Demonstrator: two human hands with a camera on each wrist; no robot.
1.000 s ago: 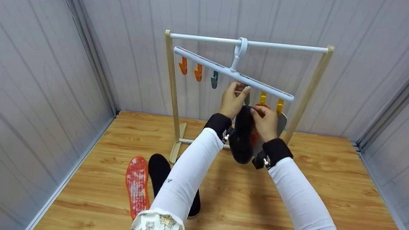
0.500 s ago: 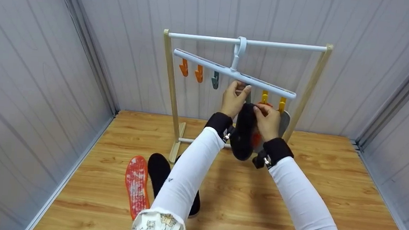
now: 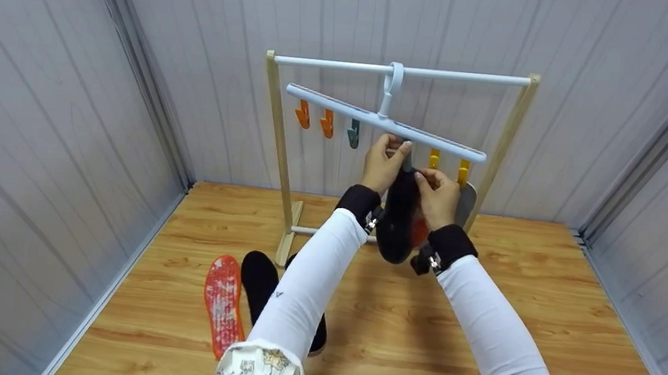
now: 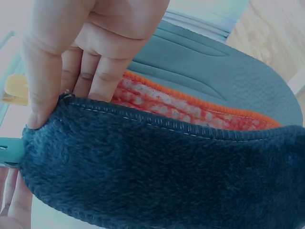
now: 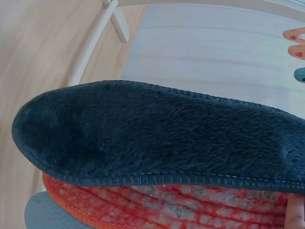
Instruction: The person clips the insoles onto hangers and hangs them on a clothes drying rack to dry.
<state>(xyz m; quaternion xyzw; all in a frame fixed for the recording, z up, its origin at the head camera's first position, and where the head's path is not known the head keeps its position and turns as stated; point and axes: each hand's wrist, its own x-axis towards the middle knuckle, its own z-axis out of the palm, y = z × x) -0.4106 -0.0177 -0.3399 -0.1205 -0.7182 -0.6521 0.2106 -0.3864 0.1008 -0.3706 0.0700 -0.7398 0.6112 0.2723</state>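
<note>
My left hand (image 3: 382,164) pinches a grey-green clip (image 3: 408,159) under the white hanger bar (image 3: 347,109). My right hand (image 3: 439,200) pinches the top edge of a fuzzy dark insole (image 3: 398,226), which hangs lengthwise below the clip. In the left wrist view the clip's end (image 4: 10,151) meets the insole's tip (image 4: 119,157); whether it grips the insole, I cannot tell. Left-hand fingers show partly at the lower left there. Behind the dark insole hang a red insole (image 3: 420,230) and a grey one (image 3: 466,205), under yellow clips (image 3: 463,171).
The hanger tilts down to the right on a rack rail (image 3: 464,76) with wooden posts (image 3: 277,146). Two orange clips (image 3: 327,124) and a teal clip (image 3: 353,135) hang at its left. On the floor lie a red insole (image 3: 223,305) and dark insoles (image 3: 259,280), one partly behind my left arm.
The dark insole's top has risen slightly, up to the clip's lower end, which now overlaps it. The hanger has shifted a little to the right. Both hands keep their holds.
</note>
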